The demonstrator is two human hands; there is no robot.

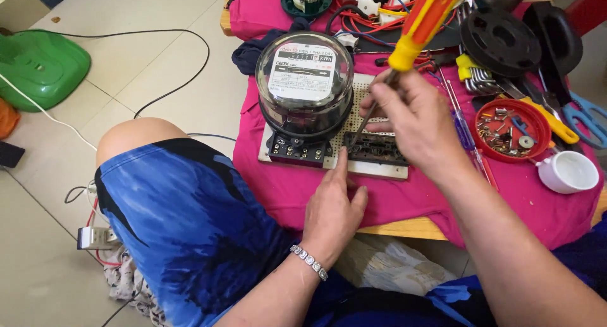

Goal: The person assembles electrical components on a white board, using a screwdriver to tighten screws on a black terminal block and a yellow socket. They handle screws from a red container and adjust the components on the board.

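1. Fingers (342,166) of the left hand (332,213) are pressing down, loosely spread, on the white perforated board (373,169), just beside the round glass-domed black electricity meter (305,86).
2. The right hand (414,121) is pinching the yellow-and-orange-handled screwdriver (423,23), its tip touching the black terminal block (376,148) on the pink-clothed counter (518,188).
3. A red round lid of small screws (506,131) is lying near the right hand.
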